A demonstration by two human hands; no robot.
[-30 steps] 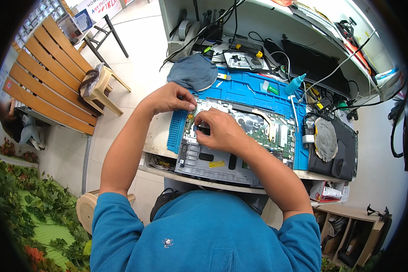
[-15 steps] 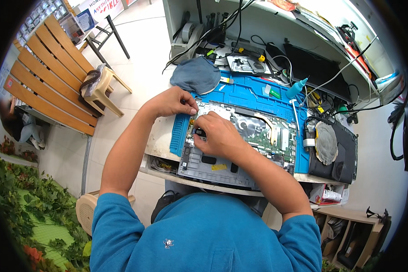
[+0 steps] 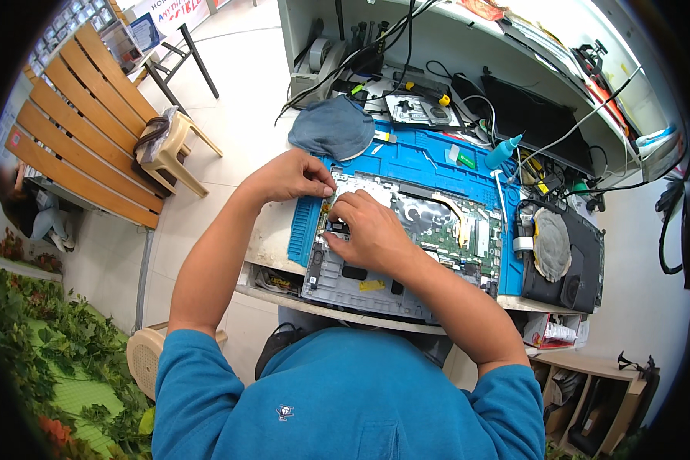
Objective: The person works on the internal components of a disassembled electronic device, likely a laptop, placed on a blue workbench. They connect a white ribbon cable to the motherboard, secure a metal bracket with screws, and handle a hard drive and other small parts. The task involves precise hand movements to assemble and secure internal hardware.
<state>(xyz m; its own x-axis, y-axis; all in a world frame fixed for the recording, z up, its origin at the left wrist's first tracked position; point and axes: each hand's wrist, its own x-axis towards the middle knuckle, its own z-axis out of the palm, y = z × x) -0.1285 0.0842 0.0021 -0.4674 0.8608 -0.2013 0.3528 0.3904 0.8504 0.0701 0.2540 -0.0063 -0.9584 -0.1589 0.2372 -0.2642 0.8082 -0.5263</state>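
Left hand (image 3: 303, 178): thumb and fingertips together at far-left corner, anything pinched too small to tell | right hand (image 3: 372, 230): thumb apart from fingers | opened laptop base (image 3: 345, 287): on blue mat (image 3: 399, 157), likely light, stiff, board (image 3: 446, 247) fragile, rim safest | bench (image 3: 268, 244) edge near, mat margin far, dark chassis (image 3: 584, 257) limits right

Laptop base (image 3: 337, 284): grey, opened up, its insides bare and facing upward
Pose: flat, slightly askew, lying on the blue mat (image 3: 395, 156) — its plain lower edge near the front rim of the surface (image 3: 272, 245)
Circuit board (image 3: 446, 249): green, seated in the right part of the base
Heat pipe (image 3: 463, 230): copper-coloured, bent in a curve
Yellow tape (image 3: 371, 285): a short strip stuck on the grey plastic — near the lower edge
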